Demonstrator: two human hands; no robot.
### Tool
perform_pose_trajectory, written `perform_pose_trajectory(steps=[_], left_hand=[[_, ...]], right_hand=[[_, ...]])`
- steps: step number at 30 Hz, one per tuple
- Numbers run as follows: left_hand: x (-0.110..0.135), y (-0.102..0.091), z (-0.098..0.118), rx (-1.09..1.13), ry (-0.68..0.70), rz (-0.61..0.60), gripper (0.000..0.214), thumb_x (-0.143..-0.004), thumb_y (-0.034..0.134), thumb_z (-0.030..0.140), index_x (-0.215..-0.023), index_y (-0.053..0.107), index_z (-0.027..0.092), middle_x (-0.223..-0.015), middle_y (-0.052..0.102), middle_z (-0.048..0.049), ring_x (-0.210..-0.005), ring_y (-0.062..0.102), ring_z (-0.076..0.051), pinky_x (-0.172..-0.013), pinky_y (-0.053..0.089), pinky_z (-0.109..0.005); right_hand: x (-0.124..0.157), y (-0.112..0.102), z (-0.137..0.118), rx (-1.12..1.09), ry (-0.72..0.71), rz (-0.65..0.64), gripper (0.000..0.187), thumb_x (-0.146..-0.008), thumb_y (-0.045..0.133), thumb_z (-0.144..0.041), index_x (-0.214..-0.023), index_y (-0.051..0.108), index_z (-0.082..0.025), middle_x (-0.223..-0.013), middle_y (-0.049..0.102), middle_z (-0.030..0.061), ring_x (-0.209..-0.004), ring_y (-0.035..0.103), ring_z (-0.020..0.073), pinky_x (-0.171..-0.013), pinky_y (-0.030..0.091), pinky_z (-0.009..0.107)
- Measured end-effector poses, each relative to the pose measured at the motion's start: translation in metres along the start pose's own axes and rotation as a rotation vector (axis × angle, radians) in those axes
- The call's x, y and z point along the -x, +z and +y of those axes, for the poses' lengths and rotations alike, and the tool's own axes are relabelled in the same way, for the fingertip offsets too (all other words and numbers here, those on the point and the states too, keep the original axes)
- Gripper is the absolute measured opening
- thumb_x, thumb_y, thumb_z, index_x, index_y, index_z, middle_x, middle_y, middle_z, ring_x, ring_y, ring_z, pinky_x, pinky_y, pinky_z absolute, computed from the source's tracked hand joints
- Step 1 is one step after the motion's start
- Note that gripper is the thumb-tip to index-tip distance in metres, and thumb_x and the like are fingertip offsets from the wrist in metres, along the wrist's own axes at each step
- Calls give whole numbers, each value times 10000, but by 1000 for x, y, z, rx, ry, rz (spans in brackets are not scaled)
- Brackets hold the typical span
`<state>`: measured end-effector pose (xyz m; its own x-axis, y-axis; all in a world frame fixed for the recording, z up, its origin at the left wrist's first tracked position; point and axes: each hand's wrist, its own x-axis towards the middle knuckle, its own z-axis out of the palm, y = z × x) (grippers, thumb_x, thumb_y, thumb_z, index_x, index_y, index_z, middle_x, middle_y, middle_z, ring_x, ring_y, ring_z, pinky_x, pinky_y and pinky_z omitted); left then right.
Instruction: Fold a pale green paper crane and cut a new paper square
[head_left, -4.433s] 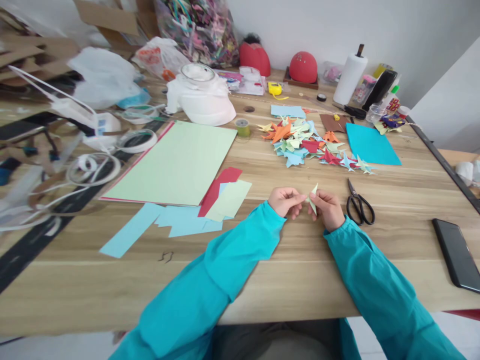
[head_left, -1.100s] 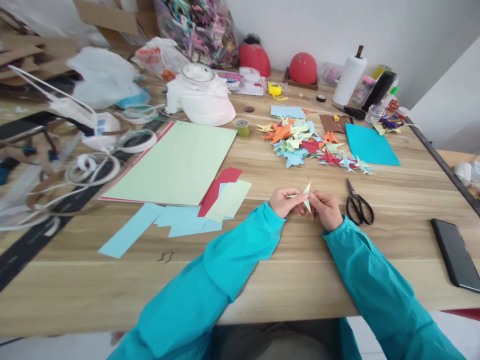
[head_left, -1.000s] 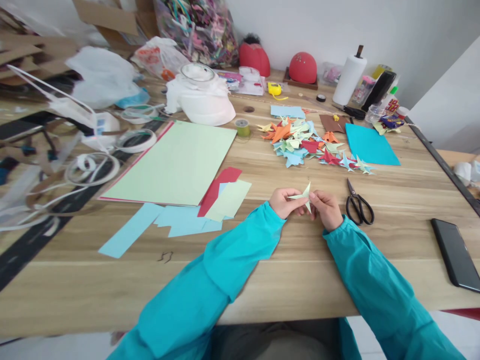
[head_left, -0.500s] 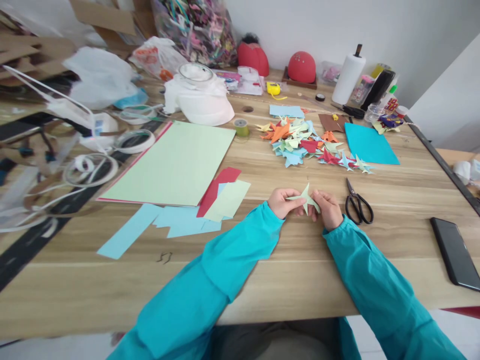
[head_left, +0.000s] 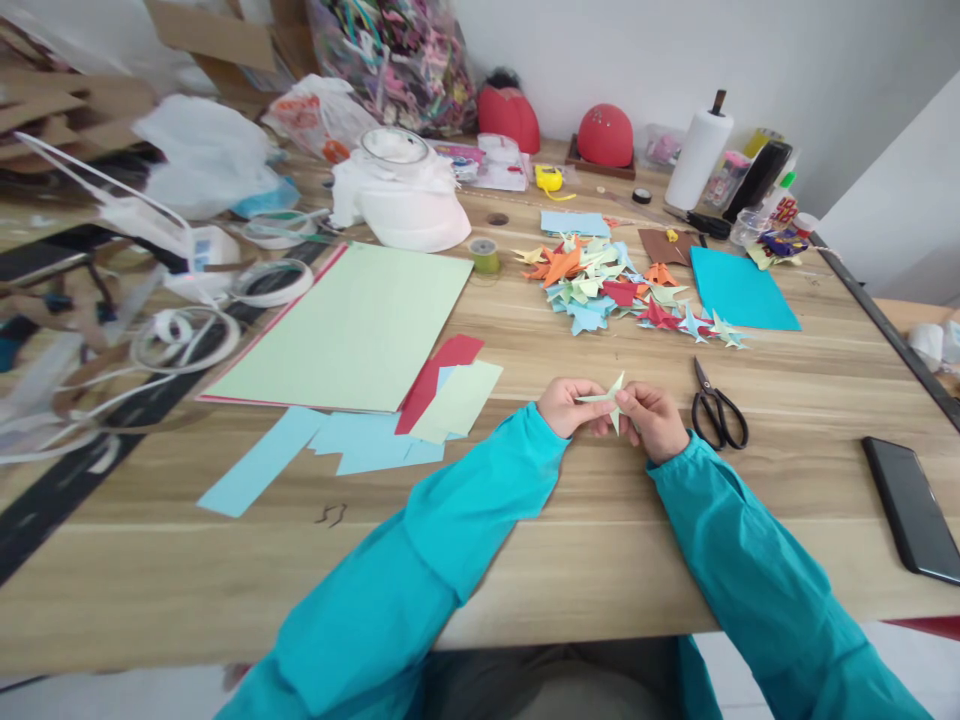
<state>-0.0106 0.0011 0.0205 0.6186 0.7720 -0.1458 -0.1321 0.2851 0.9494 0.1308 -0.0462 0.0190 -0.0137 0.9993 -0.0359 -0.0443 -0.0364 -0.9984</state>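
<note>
Pale green paper star (head_left: 616,386), sharply folded into slim points, is held right of frame's center, pinched between left hand (head_left: 572,405) and right hand (head_left: 655,415). One point is turned upward, one downward, one leftward; right side is partly covered by grip.

Folded paper (head_left: 614,400) partly hidden by right hand (head_left: 654,418), bag (head_left: 435,85) cropped above, possibly ribbons (head_left: 364,35) inside, blurry

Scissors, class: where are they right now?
In the head view, the scissors lie right of centre on the table, between the right hand and the phone.
</note>
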Motion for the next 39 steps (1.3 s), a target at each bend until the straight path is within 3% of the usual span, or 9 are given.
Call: perform_pose_trajectory(steps=[8, 16, 23, 30, 39], left_hand=[[-2, -1, -4, 100, -35, 26, 406, -469, 790, 418, -630, 600, 98, -500, 622, -30, -403, 559, -110, -416, 450, -216], [-1, 1, -4, 79, 37, 58, 414, -465, 782, 446, -599, 591, 103, -472, 609, -22, -378, 541, -106, -398, 441, -217], [-1, 1, -5, 54, 45, 78, 413, -459, 779, 455, -597, 593, 114, -469, 606, -16, -377, 540, -107, -400, 441, -219], [-1, 1, -5, 42, 27, 93, 423, -463, 780, 452, -613, 579, 111, -451, 598, -11, -372, 539, -105, -404, 446, -216], [-4, -1, -7, 161, -14, 102, 399, -430, 804, 409, -533, 567, 105, -475, 608, -14, -359, 534, -105, -367, 417, -211]], right_hand=[[-1, 3, 1, -36, -2, 53, 392, -709, 621, -495, -537, 504, -162, -395, 513, -46, -260, 390, 45, -271, 226, 168], [-3, 0, 10, -85, 8, 73, 495, -798, 468, -550, -513, 536, -151, -408, 537, -7, -284, 438, 71, -289, 256, 191], [-3, 2, 10, -90, 19, 72, 482, -778, 487, -567, -535, 537, -153, -425, 541, -10, -289, 439, 68, -286, 283, 183], [-1, 4, 0, 26, -27, 43, 397, -682, 634, -518, -548, 486, -174, -418, 541, -39, -286, 423, 57, -285, 289, 173], [-2, 2, 3, -33, -44, 32, 386, -716, 612, -499, -545, 481, -180, -414, 530, -47, -286, 404, 54, -291, 246, 178]])
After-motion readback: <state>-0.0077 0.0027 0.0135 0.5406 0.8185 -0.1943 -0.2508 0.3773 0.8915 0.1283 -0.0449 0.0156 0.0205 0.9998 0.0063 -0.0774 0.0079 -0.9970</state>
